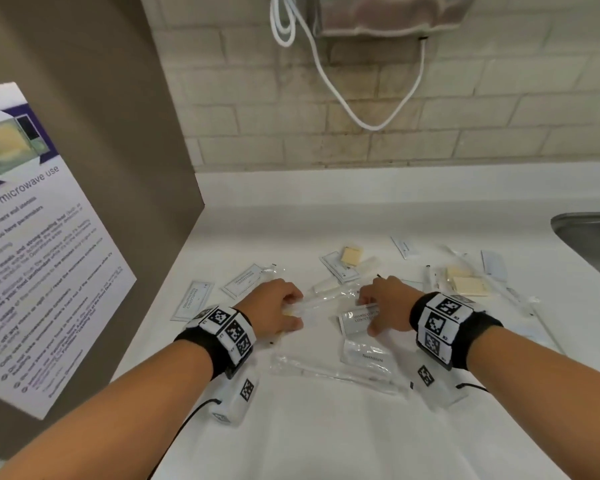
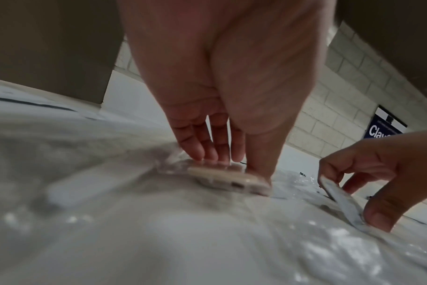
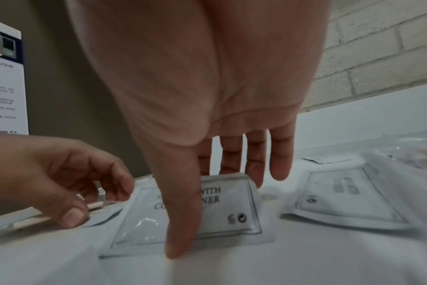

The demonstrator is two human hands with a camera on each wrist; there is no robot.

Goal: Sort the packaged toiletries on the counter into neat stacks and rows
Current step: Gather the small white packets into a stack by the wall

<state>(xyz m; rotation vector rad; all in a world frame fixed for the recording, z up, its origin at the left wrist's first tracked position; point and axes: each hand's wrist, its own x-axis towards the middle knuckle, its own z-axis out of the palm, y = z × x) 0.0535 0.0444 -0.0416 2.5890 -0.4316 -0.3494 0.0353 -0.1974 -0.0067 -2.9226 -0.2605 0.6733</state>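
Note:
My left hand (image 1: 291, 313) pinches one end of a long clear packet (image 1: 321, 299) with a beige stick inside; in the left wrist view, fingers and thumb of that left hand (image 2: 232, 167) close on the clear packet (image 2: 232, 181) low over the white counter (image 1: 326, 438). Next to it, my right hand (image 1: 368, 317) pinches a grey shampoo-with-conditioner sachet (image 1: 355, 320). The right wrist view shows this right hand (image 3: 207, 210) with the thumb in front of the sachet (image 3: 232, 221) and the fingers behind its far edge. A toothpaste sachet (image 1: 368, 355) lies just below it.
Two more shampoo sachets (image 1: 194, 299) lie at the left, another long clear packet (image 1: 336, 372) lies near me, and soap bars (image 1: 468, 285) and mixed packets lie at the right. A brown panel with a poster (image 1: 32, 237) walls the left. A steel sink (image 1: 593, 237) is far right.

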